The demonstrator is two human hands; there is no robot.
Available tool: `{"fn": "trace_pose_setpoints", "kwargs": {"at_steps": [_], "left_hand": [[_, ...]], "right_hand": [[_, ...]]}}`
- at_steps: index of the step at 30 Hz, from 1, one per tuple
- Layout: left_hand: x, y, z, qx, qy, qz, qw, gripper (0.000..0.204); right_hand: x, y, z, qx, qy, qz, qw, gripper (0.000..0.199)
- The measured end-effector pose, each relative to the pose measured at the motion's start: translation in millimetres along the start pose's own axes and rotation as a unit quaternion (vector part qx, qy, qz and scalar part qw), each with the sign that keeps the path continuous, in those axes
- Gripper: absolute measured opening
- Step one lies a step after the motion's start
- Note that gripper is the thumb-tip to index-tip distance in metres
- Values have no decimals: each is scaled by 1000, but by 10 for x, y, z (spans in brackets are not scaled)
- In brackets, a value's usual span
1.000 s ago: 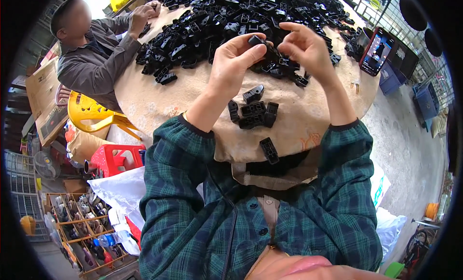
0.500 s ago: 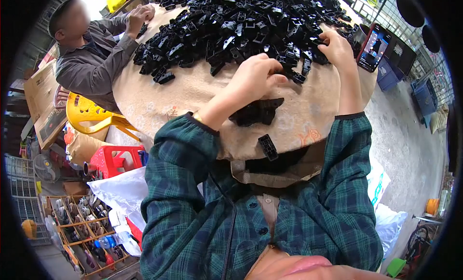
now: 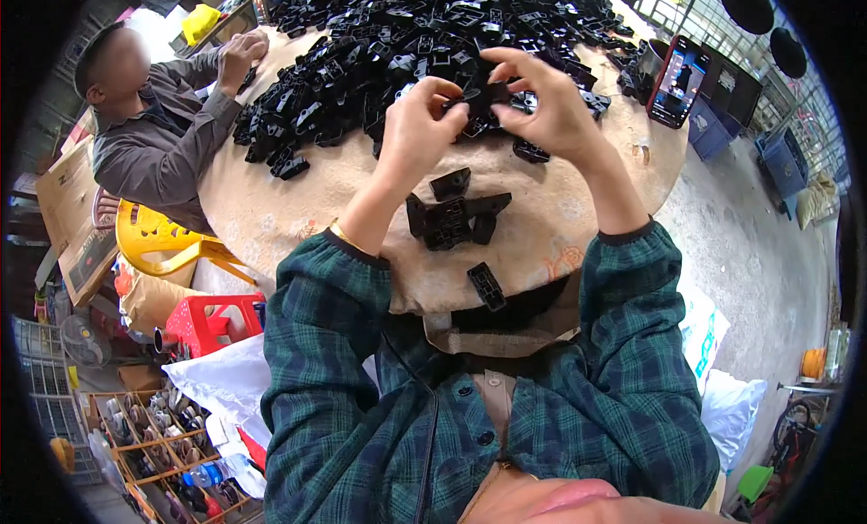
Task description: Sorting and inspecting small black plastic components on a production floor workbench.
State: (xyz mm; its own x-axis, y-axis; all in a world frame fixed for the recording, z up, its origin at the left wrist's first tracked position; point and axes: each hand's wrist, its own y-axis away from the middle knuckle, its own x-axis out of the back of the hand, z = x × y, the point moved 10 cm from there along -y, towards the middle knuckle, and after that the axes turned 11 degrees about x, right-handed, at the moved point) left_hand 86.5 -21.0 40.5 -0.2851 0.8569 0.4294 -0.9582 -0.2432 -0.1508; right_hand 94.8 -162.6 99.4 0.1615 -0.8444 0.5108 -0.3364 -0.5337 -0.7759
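Both hands are raised over the near edge of a pile of black plastic parts (image 3: 361,68). The thumb and fingers of my left hand (image 3: 417,127) close on the end of a dark plastic part (image 3: 479,92). Opposite it, my right hand (image 3: 551,104) curves its thumb and fingers around the same part's other side. Its exact outline blends into the dark pile behind. Nearer me lies a small cluster of black parts (image 3: 447,224), with one angled part (image 3: 450,183) just beyond it. A single ribbed black part (image 3: 488,287) rests at the table's near edge.
The round table has a patterned beige cloth (image 3: 262,194). A phone (image 3: 679,82) stands upright at the right, near a dark cup. Across at the left, a person (image 3: 153,127) handles something small. Yellow (image 3: 149,240) and red (image 3: 203,324) plastic seats stand at the left.
My right hand has left the pile's right side and come in toward the middle. My left hand has moved left and away from me, and the two now meet at a dark part.
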Motion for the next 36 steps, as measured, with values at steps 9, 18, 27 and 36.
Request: {"fn": "trace_pose_setpoints", "kwargs": {"at_steps": [9,18,27,36], "left_hand": [[-129,60,102,50,372,-183,909,23],[97,104,196,-67,206,-16,976,21],[208,188,286,-100,117,52,987,24],[75,93,148,-39,228,-54,971,26]], "right_hand": [[-122,34,12,-12,-105,40,994,41],[-159,31,4,-20,-167,81,982,34],[-22,2,-247,59,26,95,993,35],[-70,2,-110,27,-57,75,995,35]]}}
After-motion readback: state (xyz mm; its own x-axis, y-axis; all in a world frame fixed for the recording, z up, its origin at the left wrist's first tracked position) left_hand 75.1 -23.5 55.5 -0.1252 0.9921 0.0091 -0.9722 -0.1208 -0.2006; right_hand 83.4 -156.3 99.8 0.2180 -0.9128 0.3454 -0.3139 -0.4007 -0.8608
